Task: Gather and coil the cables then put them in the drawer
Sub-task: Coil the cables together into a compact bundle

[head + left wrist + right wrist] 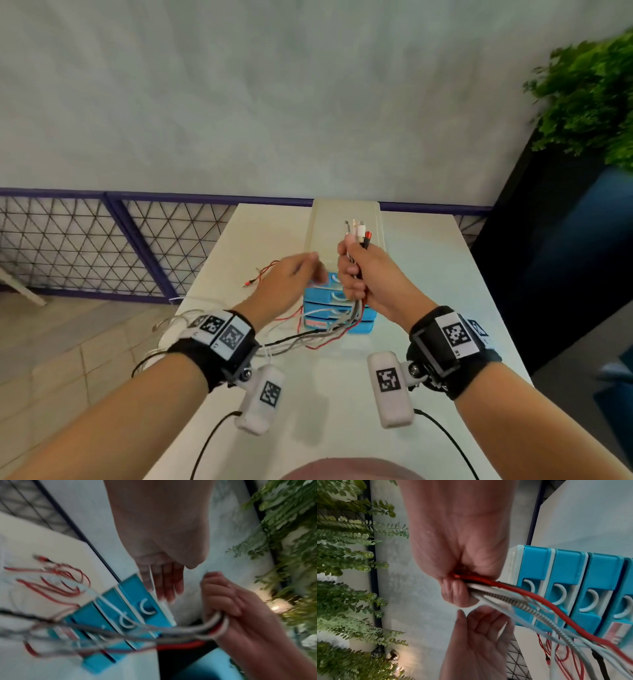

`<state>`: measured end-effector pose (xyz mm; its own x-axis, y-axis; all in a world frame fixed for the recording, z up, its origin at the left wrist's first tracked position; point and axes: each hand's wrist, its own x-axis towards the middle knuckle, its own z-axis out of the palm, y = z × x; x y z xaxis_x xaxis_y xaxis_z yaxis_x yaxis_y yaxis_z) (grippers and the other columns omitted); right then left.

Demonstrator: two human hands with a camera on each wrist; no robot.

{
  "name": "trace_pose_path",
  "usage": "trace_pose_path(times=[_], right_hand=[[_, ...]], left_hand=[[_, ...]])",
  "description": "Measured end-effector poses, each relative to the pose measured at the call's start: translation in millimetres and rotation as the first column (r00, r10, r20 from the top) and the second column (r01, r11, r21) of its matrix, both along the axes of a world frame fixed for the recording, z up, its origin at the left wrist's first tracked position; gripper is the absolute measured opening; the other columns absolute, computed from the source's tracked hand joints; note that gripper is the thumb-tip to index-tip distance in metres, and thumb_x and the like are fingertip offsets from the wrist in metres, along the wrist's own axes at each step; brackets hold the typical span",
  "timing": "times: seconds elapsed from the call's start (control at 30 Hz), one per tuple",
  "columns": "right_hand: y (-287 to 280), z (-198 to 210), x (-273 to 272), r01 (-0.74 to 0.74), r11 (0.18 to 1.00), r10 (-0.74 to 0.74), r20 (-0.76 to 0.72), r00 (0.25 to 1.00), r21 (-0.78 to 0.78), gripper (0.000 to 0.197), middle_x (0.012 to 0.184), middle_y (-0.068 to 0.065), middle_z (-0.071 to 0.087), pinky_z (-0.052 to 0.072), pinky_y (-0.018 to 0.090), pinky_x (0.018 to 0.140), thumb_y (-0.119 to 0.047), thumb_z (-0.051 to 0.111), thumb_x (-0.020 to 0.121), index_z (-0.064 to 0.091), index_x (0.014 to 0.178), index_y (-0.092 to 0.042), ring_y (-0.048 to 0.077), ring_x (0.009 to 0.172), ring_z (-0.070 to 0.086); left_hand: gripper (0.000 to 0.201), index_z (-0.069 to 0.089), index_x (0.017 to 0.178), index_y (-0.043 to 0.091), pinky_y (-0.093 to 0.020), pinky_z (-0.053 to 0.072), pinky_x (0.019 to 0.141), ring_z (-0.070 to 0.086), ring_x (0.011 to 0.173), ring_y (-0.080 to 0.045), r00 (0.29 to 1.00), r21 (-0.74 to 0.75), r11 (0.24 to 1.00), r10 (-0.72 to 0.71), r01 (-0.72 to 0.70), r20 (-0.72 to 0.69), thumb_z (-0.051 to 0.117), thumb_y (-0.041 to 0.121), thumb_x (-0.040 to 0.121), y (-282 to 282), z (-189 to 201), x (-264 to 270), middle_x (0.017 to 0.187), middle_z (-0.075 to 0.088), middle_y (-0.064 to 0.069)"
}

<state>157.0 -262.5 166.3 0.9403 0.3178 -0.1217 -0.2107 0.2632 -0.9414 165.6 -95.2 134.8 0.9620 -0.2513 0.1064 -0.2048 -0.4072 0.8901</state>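
My right hand [352,274] grips a bundle of cables [358,233] upright in a fist, with white, red and metal connectors sticking out above it. In the right wrist view the right hand [457,592] holds red, white and braided cables [530,601] that trail down. The strands [308,339] run left across the table. My left hand [305,270] hovers beside the bundle with straight fingers, blurred, holding nothing; its fingers [163,582] show in its wrist view. Behind both stands a small blue drawer unit [363,327] with white handles, drawers closed. A thin red cable [263,274] lies loose on the table.
The white table [445,281] is narrow; some cable loops [171,325] hang over its left edge. A mesh fence [85,240] runs along the left, with tiled floor below. A green plant [589,102] in a dark planter stands at the right.
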Motion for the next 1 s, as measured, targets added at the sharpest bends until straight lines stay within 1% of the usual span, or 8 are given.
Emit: trace_pose_path(times=[0.07, 0.17, 0.27, 0.47, 0.57, 0.63, 0.73, 1.0], right_hand=[[2, 3, 3, 0.13, 0.991, -0.13, 0.092, 0.987, 0.011, 0.03, 0.056, -0.002, 0.037, 0.035, 0.024, 0.04, -0.033, 0.034, 0.104, 0.044, 0.085, -0.013, 0.011, 0.039, 0.035], [-4, 12, 10, 0.339, 0.939, -0.313, 0.269, 0.911, -0.056, 0.031, 0.054, -0.002, 0.049, 0.045, 0.025, 0.052, -0.027, 0.033, 0.105, 0.045, 0.08, -0.013, 0.017, 0.048, 0.051], [-13, 16, 13, 0.333, 0.942, -0.303, 0.299, 0.905, -0.053, 0.031, 0.06, -0.002, 0.063, 0.048, 0.027, 0.071, -0.027, 0.032, 0.105, 0.048, 0.081, -0.015, 0.018, 0.066, 0.064], [-18, 23, 14, 0.143, 0.987, -0.154, 0.153, 0.976, 0.079, 0.036, 0.09, 0.012, 0.073, 0.047, 0.041, 0.096, -0.04, 0.036, 0.102, 0.053, 0.084, -0.013, 0.028, 0.094, 0.071], [-18, 24, 13, 0.114, 0.982, -0.129, 0.094, 0.987, 0.151, 0.038, 0.076, 0.012, 0.072, 0.055, 0.039, 0.088, -0.041, 0.037, 0.101, 0.052, 0.085, -0.01, 0.029, 0.079, 0.072], [-16, 24, 13, 0.161, 0.957, -0.181, 0.062, 0.982, 0.242, 0.035, 0.054, 0.001, 0.056, 0.058, 0.032, 0.065, -0.038, 0.036, 0.103, 0.048, 0.082, -0.012, 0.018, 0.05, 0.06], [-26, 26, 19, 0.241, 0.906, -0.269, 0.034, 0.962, 0.349, 0.035, 0.049, -0.007, 0.033, 0.031, 0.017, 0.031, -0.042, 0.033, 0.103, 0.045, 0.081, -0.018, 0.005, 0.035, 0.031], [-64, 29, 26, 0.284, 0.901, -0.275, -0.074, 0.959, 0.327, 0.035, 0.048, -0.009, 0.029, 0.013, 0.014, 0.027, -0.042, 0.032, 0.103, 0.046, 0.079, -0.02, 0.001, 0.033, 0.021]], left_hand=[[0.062, 0.068, 0.099, 0.013, -0.012, 0.047, 0.091, 0.066, 0.094, 0.002, 0.944, -0.085, 0.97, -0.24, 0.227, -0.227, 0.013, 0.042, 0.102, -21, 13, -19, 0.102, 0.071, 0.0], [0.072, 0.063, 0.112, 0.009, -0.027, 0.043, 0.103, 0.063, 0.111, -0.014, 0.877, -0.116, 0.911, -0.412, 0.395, -0.246, 0.004, 0.049, 0.099, -44, 21, -32, 0.112, 0.069, -0.006], [0.046, 0.052, 0.108, 0.0, -0.023, 0.048, 0.086, 0.059, 0.086, -0.014, 0.913, -0.163, 0.921, -0.378, 0.354, -0.152, 0.023, 0.036, 0.103, -60, 27, -34, 0.09, 0.06, -0.011], [0.026, 0.045, 0.084, 0.016, -0.016, 0.034, 0.054, 0.037, 0.055, -0.004, 0.928, -0.227, 0.912, -0.367, 0.343, -0.071, 0.03, 0.026, 0.103, -78, 24, -31, 0.065, 0.041, 0.003], [0.026, 0.044, 0.083, 0.015, -0.015, 0.034, 0.054, 0.037, 0.055, -0.003, 0.931, -0.245, 0.91, -0.359, 0.333, -0.067, 0.03, 0.024, 0.103, -80, 20, -31, 0.066, 0.041, 0.002], [0.032, 0.046, 0.08, 0.015, -0.016, 0.035, 0.054, 0.04, 0.054, -0.005, 0.924, -0.241, 0.908, -0.372, 0.342, -0.091, 0.029, 0.028, 0.103, -76, 20, -27, 0.064, 0.045, 0.0], [0.042, 0.05, 0.075, 0.012, -0.015, 0.039, 0.057, 0.046, 0.052, -0.008, 0.882, -0.131, 0.894, -0.445, 0.429, -0.156, 0.026, 0.034, 0.103, -61, 21, -22, 0.059, 0.048, -0.003], [0.036, 0.049, 0.078, 0.019, -0.02, 0.039, 0.064, 0.042, 0.058, -0.006, 0.875, 0.023, 0.903, -0.409, 0.429, -0.259, 0.03, 0.04, 0.101, -36, 12, -14, 0.065, 0.039, 0.005]])
